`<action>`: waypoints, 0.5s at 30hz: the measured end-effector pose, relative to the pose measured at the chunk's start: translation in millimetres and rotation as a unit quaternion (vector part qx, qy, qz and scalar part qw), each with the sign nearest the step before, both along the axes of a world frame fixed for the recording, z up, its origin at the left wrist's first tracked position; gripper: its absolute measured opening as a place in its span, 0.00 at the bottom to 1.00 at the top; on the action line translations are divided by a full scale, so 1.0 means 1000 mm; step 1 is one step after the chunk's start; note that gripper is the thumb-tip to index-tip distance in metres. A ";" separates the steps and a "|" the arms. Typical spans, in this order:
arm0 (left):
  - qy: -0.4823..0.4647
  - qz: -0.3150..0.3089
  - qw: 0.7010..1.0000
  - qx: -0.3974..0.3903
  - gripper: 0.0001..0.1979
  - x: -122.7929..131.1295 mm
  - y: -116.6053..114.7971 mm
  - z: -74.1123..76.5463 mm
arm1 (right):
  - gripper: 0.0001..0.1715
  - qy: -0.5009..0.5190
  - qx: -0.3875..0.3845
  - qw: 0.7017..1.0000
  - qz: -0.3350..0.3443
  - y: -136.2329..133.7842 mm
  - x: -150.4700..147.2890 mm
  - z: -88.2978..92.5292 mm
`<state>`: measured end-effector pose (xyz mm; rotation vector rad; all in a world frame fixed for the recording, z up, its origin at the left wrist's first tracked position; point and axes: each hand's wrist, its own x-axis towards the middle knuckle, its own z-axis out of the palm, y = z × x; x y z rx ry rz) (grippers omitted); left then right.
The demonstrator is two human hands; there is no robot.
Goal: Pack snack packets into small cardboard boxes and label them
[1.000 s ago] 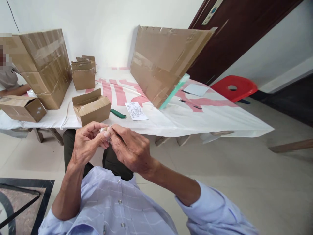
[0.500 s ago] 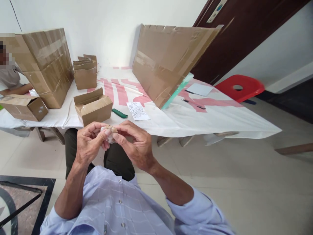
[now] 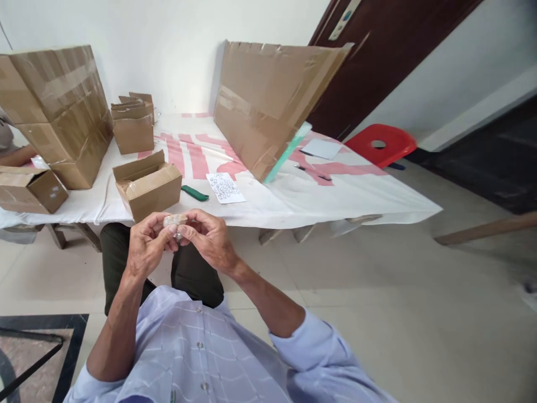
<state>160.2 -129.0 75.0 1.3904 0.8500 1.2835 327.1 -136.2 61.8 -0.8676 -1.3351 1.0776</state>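
My left hand (image 3: 145, 246) and my right hand (image 3: 208, 238) meet over my lap, just in front of the table edge. Both pinch one small pale object (image 3: 174, 220) between thumbs and fingertips; I cannot make out what it is. An open small cardboard box (image 3: 146, 186) stands on the table right behind my hands. A green-handled tool (image 3: 194, 193) and a printed paper slip (image 3: 224, 187) lie beside that box.
A white cloth with red marks covers the table (image 3: 335, 196). A large taped carton (image 3: 59, 112) stands at left, another small box (image 3: 31, 190) at far left, more boxes (image 3: 133, 127) behind. A flattened carton (image 3: 268, 95) leans mid-table. Another person's arm (image 3: 14, 155) shows at the left edge. Red stool (image 3: 381, 144) at right.
My hands have stayed together on the small object, with the fingers shifting around it. The view has swung slightly, so the table and boxes sit further left.
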 end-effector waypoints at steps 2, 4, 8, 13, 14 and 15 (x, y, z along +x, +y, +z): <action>0.024 -0.002 0.999 -0.024 0.25 0.003 0.010 -0.014 | 0.26 -0.007 -0.013 1.000 -0.002 0.009 0.001 -0.017; 0.053 -0.002 0.997 -0.054 0.30 0.006 0.019 -0.027 | 0.25 -0.019 -0.025 0.999 -0.006 0.018 0.004 -0.034; 0.114 0.018 0.992 -0.054 0.35 0.012 0.027 -0.039 | 0.25 -0.036 -0.057 0.997 -0.046 0.045 0.025 -0.062; 0.129 0.193 0.965 0.123 0.19 -0.014 0.030 -0.023 | 0.23 -0.133 -0.079 0.945 -0.289 0.111 0.111 -0.074; 0.137 0.242 0.947 0.162 0.15 -0.025 0.033 -0.018 | 0.21 -0.147 -0.082 0.933 -0.319 0.125 0.133 -0.074; 0.147 0.287 0.927 0.192 0.13 -0.035 0.038 -0.013 | 0.19 -0.155 -0.082 0.925 -0.338 0.138 0.153 -0.074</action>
